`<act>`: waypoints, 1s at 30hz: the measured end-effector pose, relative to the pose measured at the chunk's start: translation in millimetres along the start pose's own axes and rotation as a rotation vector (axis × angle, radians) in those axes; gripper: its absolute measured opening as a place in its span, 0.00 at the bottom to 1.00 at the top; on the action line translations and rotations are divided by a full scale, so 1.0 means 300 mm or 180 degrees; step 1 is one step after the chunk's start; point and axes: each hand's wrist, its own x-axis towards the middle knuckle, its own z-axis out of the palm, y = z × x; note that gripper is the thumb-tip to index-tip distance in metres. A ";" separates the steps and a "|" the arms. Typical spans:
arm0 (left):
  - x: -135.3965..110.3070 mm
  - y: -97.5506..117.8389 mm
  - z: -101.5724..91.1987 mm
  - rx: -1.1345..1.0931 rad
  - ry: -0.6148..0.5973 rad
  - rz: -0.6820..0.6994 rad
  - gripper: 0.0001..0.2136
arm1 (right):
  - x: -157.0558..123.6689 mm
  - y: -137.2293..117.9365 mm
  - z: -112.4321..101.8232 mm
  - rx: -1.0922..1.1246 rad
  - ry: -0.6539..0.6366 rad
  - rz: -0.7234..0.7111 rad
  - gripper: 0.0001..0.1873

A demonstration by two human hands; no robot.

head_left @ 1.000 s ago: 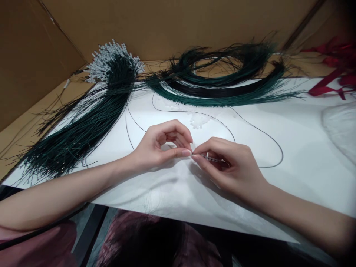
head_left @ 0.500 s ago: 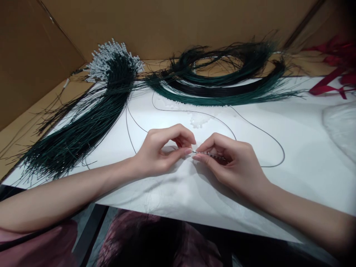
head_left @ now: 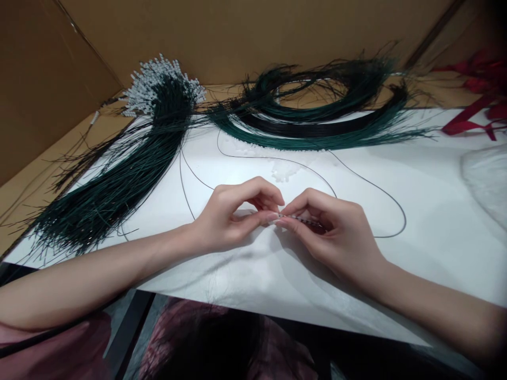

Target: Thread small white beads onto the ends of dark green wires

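Observation:
Between the thumb and fingers of my right hand (head_left: 332, 221) runs a thin dark cord strung with small white beads (head_left: 303, 219). My left hand (head_left: 245, 211) meets it fingertip to fingertip at the cord's end, its thumb and fingers pinched together. Whatever sits in that left pinch is too small and covered to make out. A loose length of dark cord (head_left: 390, 196) loops over the white tabletop behind my right hand. Beyond both hands lies a small scatter of white beads (head_left: 283, 171).
At the left lies a thick bundle of dark green cords (head_left: 119, 184) with white beaded ends (head_left: 150, 87). Curved bundles of green and black cords (head_left: 317, 129) lie at the back, before a cardboard wall (head_left: 257, 37). Red ribbon (head_left: 467, 116) and a clear plastic bag (head_left: 485, 179) are at right.
My left hand has shifted slightly right, so its fingertips now touch those of my right hand at the cord's end. My right hand has hardly moved.

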 end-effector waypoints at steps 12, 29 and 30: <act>0.001 -0.009 -0.015 0.0115 -0.0101 0.0003 0.08 | 0.003 0.001 -0.005 -0.0182 -0.0019 -0.0153 0.02; -0.006 -0.014 -0.013 -0.0087 -0.0248 0.0086 0.13 | 0.006 -0.005 -0.010 -0.0313 -0.0178 -0.0246 0.05; -0.005 -0.013 -0.015 -0.0102 -0.0241 0.0054 0.13 | 0.007 -0.005 -0.010 -0.0301 -0.0178 -0.0230 0.04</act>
